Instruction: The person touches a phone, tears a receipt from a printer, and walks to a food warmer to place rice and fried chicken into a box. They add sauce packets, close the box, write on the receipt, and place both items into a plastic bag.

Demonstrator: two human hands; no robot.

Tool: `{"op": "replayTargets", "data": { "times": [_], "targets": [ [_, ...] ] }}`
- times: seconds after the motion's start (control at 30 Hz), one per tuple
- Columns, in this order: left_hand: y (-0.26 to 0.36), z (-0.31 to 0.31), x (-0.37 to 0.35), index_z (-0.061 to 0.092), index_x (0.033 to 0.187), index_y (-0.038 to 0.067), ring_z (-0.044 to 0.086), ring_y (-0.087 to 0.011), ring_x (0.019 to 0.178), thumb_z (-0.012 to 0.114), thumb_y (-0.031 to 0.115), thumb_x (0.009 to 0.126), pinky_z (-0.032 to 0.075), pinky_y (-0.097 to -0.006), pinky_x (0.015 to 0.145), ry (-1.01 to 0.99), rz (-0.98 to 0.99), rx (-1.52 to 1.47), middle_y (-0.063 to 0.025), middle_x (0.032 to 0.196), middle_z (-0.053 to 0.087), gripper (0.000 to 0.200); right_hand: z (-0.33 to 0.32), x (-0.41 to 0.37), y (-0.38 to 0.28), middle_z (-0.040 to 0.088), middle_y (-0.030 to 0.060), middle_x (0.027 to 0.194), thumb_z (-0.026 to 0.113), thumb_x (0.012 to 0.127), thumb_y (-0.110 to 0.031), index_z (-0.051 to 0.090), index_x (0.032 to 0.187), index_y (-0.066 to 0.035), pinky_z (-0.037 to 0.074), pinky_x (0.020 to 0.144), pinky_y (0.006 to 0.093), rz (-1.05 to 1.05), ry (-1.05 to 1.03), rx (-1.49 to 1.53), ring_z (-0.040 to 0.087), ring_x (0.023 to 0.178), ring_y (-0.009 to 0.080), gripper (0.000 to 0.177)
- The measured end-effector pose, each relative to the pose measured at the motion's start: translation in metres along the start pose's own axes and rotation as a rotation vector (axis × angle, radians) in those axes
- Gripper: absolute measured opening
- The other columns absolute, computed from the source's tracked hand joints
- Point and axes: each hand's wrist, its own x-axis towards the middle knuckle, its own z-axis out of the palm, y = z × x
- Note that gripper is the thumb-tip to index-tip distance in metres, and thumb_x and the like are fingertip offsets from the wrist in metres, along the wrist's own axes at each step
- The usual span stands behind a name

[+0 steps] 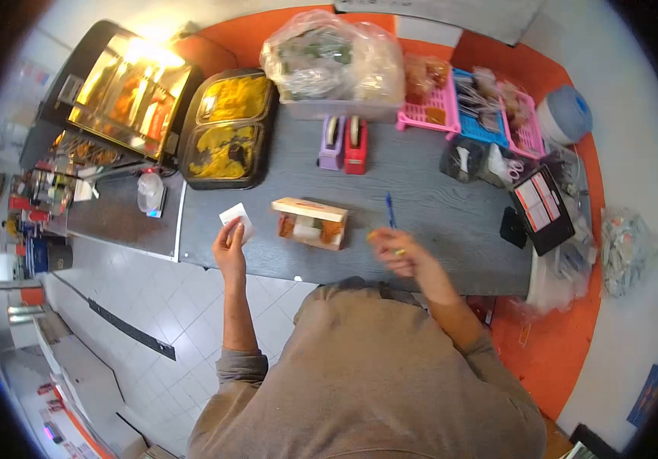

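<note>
My left hand (229, 243) pinches a small white paper slip (235, 220) above the front part of the grey counter. Between my two hands stands a small open box (311, 222) with orange-brown food and a whitish piece inside. To the right of the box is my right hand (399, 252), slightly blurred, with its fingers curled and something small and yellow at the fingertips that I cannot make out. A blue pen (390, 209) lies on the counter just beyond that hand.
Behind the box stand purple (332, 143) and red (356, 145) tape dispensers. Black trays of yellow food (225, 151) and a lit display case (130, 99) are left. Pink and blue baskets (480, 115) and a tilted tablet (541, 208) are right.
</note>
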Motion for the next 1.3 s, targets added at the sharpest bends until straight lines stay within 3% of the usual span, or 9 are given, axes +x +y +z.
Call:
{"op": "replayTargets", "data": {
  "times": [0.17, 0.27, 0.33, 0.57, 0.77, 0.97, 1.07, 1.13, 1.3],
  "targets": [
    [-0.050, -0.050, 0.009, 0.067, 0.113, 0.000, 0.064, -0.0152, 0.093, 0.065, 0.013, 0.091, 0.052, -0.0276, 0.079, -0.074, -0.068, 0.007, -0.0091, 0.108, 0.066, 0.025, 0.068, 0.156, 0.071, 0.058, 0.0019, 0.065, 0.065, 0.092, -0.034, 0.062, 0.098, -0.006, 0.035, 0.034, 0.0233, -0.101, 0.121, -0.480, 0.050, 0.042, 0.0080, 0.029],
    [-0.063, -0.061, 0.011, 0.067, 0.113, 0.001, 0.064, -0.0148, 0.091, 0.066, 0.013, 0.091, 0.052, -0.0268, 0.077, -0.144, -0.181, 0.038, -0.0087, 0.105, 0.067, 0.025, 0.106, 0.185, 0.039, 0.065, 0.0134, 0.081, 0.065, 0.090, -0.032, 0.062, 0.104, -0.006, 0.050, 0.056, 0.0312, -0.386, 0.681, -0.999, 0.067, 0.069, 0.0181, 0.030],
    [-0.071, -0.064, 0.013, 0.067, 0.114, 0.002, 0.064, -0.0142, 0.089, 0.066, 0.013, 0.090, 0.051, -0.0260, 0.075, -0.171, -0.229, 0.040, -0.0087, 0.102, 0.068, 0.026, 0.064, 0.232, 0.054, 0.068, 0.0151, 0.094, 0.068, 0.086, -0.030, 0.061, 0.116, -0.003, 0.049, 0.077, 0.0363, -0.669, 0.581, -1.041, 0.065, 0.090, 0.0265, 0.041],
    [-0.091, -0.054, 0.019, 0.066, 0.115, 0.001, 0.064, -0.0171, 0.094, 0.068, 0.007, 0.086, 0.050, -0.0291, 0.082, -0.353, -0.201, 0.046, -0.0124, 0.106, 0.068, 0.029, 0.068, 0.207, 0.021, 0.066, 0.0137, 0.103, 0.060, 0.083, -0.001, 0.057, 0.124, -0.006, 0.049, 0.083, 0.0319, -0.436, 0.563, -1.093, 0.062, 0.095, 0.0192, 0.042],
    [-0.122, -0.035, 0.029, 0.065, 0.118, 0.004, 0.065, -0.0213, 0.098, 0.066, 0.002, 0.085, 0.052, -0.0320, 0.084, -0.372, -0.028, 0.320, -0.0147, 0.110, 0.066, 0.033, 0.067, 0.198, 0.036, 0.064, 0.0189, 0.115, 0.062, 0.089, -0.008, 0.056, 0.124, -0.003, 0.049, 0.091, 0.0341, -0.660, 0.606, -0.981, 0.062, 0.110, 0.0245, 0.036],
    [-0.096, -0.033, 0.025, 0.066, 0.112, 0.004, 0.065, -0.0188, 0.095, 0.069, -0.002, 0.081, 0.054, -0.0280, 0.075, -0.294, 0.103, 0.289, -0.0109, 0.109, 0.064, 0.032, 0.066, 0.107, 0.031, 0.069, 0.0208, 0.096, 0.063, 0.088, -0.011, 0.060, 0.111, -0.001, 0.053, 0.077, 0.0383, -0.622, 0.598, -1.128, 0.069, 0.091, 0.0307, 0.025],
    [-0.065, -0.025, -0.002, 0.068, 0.110, 0.006, 0.063, -0.0184, 0.084, 0.073, 0.003, 0.077, 0.052, -0.0293, 0.071, -0.330, 0.165, 0.220, -0.0088, 0.092, 0.063, 0.034, 0.011, 0.071, 0.027, 0.068, 0.0181, 0.086, 0.062, 0.088, -0.013, 0.060, 0.105, -0.003, 0.053, 0.072, 0.0415, -0.541, 0.996, -1.066, 0.068, 0.082, 0.0341, 0.020],
    [-0.059, -0.011, -0.026, 0.068, 0.111, 0.006, 0.065, -0.0238, 0.089, 0.075, 0.007, 0.078, 0.052, -0.0316, 0.073, -0.584, 0.237, 0.328, -0.0108, 0.101, 0.064, 0.034, -0.053, 0.088, 0.027, 0.065, 0.0156, 0.070, 0.059, 0.088, -0.016, 0.060, 0.099, -0.005, 0.052, 0.066, 0.0452, -1.049, 1.351, -1.549, 0.066, 0.070, 0.0359, 0.016],
    [-0.091, 0.078, -0.083, 0.061, 0.121, 0.007, 0.061, -0.0360, 0.097, 0.059, 0.000, 0.086, 0.050, -0.0387, 0.084, -1.011, 0.339, 0.192, -0.0174, 0.110, 0.061, 0.036, -0.096, 0.097, 0.022, 0.066, 0.0131, 0.084, 0.056, 0.087, -0.016, 0.058, 0.107, -0.005, 0.051, 0.067, 0.0436, -0.616, 0.941, -1.630, 0.065, 0.074, 0.0285, 0.023]
  ]
}}
